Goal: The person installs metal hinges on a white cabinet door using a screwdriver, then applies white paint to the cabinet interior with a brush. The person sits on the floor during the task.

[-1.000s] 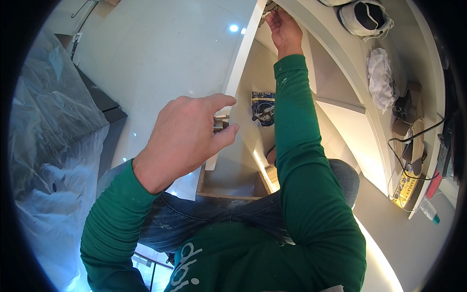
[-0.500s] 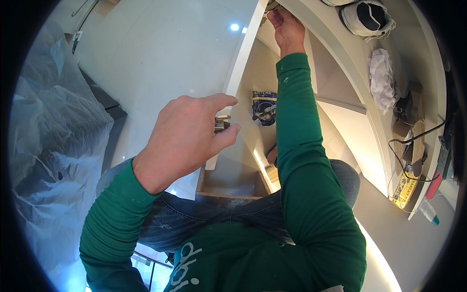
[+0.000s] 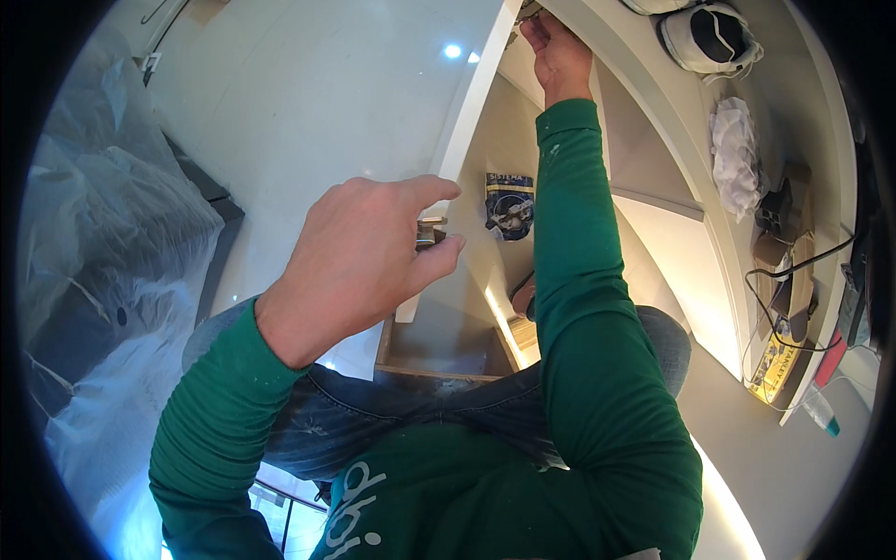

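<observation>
Nearest are the person's jeans [image 3: 401, 401] and green sweater [image 3: 467, 495]. Just beyond the lap, a wood-edged compartment [image 3: 439, 350] stands open between the knees. Above and left of it is the left hand [image 3: 350, 261], back turned up, thumb and forefinger stretched forward and set apart at the edge of a glossy white panel [image 3: 373, 93]. A small, hinge-like metal fitting [image 3: 431, 232] shows between those two fingers; whether they grip it cannot be told, and the other fingers are hidden under the palm. To the left, clear plastic sheeting [image 3: 112, 233] drapes over something dark.

On the right-hand shelf, a yellow box [image 3: 777, 366] lies nearest, then a crumpled white bundle [image 3: 737, 159]. Past the left hand, a printed dark-blue packet [image 3: 510, 217] rests inside the cabinet. A white sneaker [image 3: 714, 42] sits farther up the shelf.

Farthest, the right hand [image 3: 565, 61] reaches up to metal hardware [image 3: 530, 11] at the panel's top, its fingers curled close together; their hold there cannot be made out.
</observation>
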